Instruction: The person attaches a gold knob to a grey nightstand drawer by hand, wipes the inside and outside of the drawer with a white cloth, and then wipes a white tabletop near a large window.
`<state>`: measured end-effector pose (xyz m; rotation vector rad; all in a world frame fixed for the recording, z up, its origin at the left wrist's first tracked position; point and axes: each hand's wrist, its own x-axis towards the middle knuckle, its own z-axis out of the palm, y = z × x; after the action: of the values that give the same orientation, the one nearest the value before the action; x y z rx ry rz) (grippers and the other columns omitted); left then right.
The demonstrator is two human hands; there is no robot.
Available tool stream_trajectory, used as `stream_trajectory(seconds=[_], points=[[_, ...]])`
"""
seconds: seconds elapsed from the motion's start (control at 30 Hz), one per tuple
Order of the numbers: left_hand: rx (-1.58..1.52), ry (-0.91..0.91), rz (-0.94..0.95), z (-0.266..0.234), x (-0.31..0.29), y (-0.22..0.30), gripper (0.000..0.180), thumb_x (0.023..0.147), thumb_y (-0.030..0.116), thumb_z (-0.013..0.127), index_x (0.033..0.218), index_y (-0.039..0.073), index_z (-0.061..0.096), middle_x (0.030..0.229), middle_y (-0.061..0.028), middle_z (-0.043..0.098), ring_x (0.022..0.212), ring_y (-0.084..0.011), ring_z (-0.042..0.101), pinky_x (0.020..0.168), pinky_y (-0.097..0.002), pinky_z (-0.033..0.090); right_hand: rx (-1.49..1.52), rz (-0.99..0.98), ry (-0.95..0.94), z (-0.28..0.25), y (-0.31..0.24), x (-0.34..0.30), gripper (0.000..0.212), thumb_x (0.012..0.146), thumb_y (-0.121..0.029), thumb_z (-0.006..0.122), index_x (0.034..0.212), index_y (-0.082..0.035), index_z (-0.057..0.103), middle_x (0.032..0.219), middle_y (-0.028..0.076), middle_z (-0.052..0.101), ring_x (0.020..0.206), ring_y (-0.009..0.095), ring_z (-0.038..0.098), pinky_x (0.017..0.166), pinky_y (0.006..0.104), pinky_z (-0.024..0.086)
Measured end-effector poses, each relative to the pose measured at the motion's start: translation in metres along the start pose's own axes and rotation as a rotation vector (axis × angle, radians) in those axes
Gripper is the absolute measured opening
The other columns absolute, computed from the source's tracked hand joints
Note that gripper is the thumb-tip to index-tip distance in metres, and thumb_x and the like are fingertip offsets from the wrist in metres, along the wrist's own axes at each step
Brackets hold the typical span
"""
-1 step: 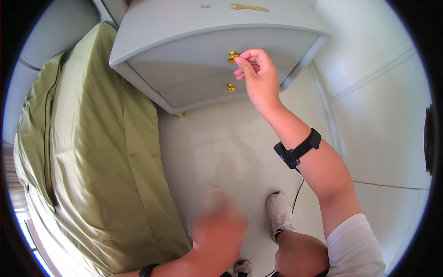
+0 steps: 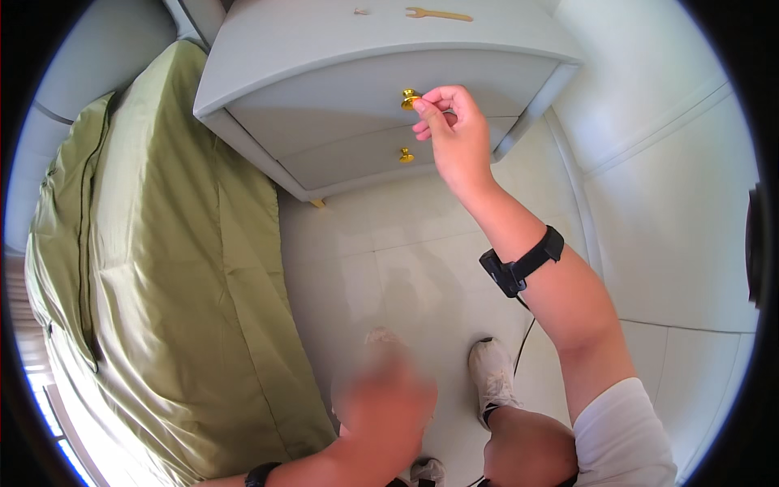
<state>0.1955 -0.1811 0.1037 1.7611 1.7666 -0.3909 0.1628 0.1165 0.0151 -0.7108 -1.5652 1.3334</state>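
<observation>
My right hand (image 2: 456, 134) reaches out to the front of a grey two-drawer cabinet (image 2: 341, 93). Thumb and forefinger are pinched on the upper gold drawer knob (image 2: 409, 99); the other fingers are curled. A second gold knob (image 2: 406, 155) sits on the lower drawer, just beneath this hand. Both drawers look closed. Low in the picture, my left hand (image 2: 385, 377) is over my leg and near a light shoe. It is blurred, so its fingers and anything in them cannot be made out.
On the cabinet top lie a flat wooden-coloured wrench (image 2: 439, 15) and a tiny light piece (image 2: 361, 11). A bed with a green cover (image 2: 178, 268) runs along the left. A white wall (image 2: 665, 195) stands at the right. A dark cable (image 2: 523, 345) hangs from my right forearm strap.
</observation>
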Motion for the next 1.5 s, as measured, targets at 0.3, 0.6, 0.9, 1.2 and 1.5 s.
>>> stream_trajectory(seconds=[0.3,0.6,0.9,1.2,1.5], points=[[0.054,0.066,-0.034,0.007,0.003,0.001,0.045,0.064,0.022,0.076,0.106,0.017,0.062,0.104,-0.0165,0.051,0.076,-0.031,0.06,0.055,-0.0388,0.052,0.054,0.077,0.031,0.008,0.003,-0.002,0.01,0.095,-0.01,0.062,0.103,-0.005,0.057,0.088,0.006,0.065,0.065,0.012,0.062,0.06,0.0271,0.052],[0.05,0.037,-0.045,0.008,0.001,0.002,0.045,0.068,0.024,0.075,0.111,0.018,0.061,0.111,-0.0171,0.05,0.084,-0.0331,0.061,0.06,-0.0389,0.054,-0.273,-0.177,-0.118,0.01,0.0,-0.004,0.02,0.09,-0.01,0.065,0.109,-0.006,0.058,0.096,0.008,0.066,0.082,0.016,0.064,0.069,0.0308,0.053],[0.061,0.052,-0.039,0.009,0.003,-0.001,0.046,0.067,0.025,0.076,0.11,0.018,0.062,0.11,-0.0168,0.051,0.082,-0.0324,0.061,0.059,-0.039,0.054,-0.13,-0.068,-0.178,-0.009,-0.006,-0.039,0.012,0.092,-0.007,0.065,0.102,-0.004,0.061,0.09,0.005,0.065,0.079,0.013,0.061,0.07,0.0273,0.05],[0.02,-0.011,-0.035,0.009,0.006,-0.003,0.045,0.067,0.023,0.076,0.109,0.016,0.061,0.111,-0.0175,0.051,0.081,-0.0322,0.062,0.06,-0.039,0.055,-0.101,-0.023,-0.077,0.008,0.007,0.008,0.015,0.091,-0.009,0.068,0.103,-0.006,0.06,0.09,0.005,0.065,0.078,0.013,0.06,0.07,0.0279,0.049],[0.044,0.025,-0.056,0.005,0.005,-0.002,0.045,0.068,0.021,0.075,0.11,0.016,0.06,0.11,-0.0167,0.051,0.082,-0.031,0.061,0.061,-0.0386,0.054,-0.335,0.14,-0.031,-0.005,0.098,-0.036,0.027,0.09,-0.013,0.07,0.112,-0.008,0.056,0.097,0.006,0.065,0.083,0.016,0.064,0.074,0.0318,0.052]])
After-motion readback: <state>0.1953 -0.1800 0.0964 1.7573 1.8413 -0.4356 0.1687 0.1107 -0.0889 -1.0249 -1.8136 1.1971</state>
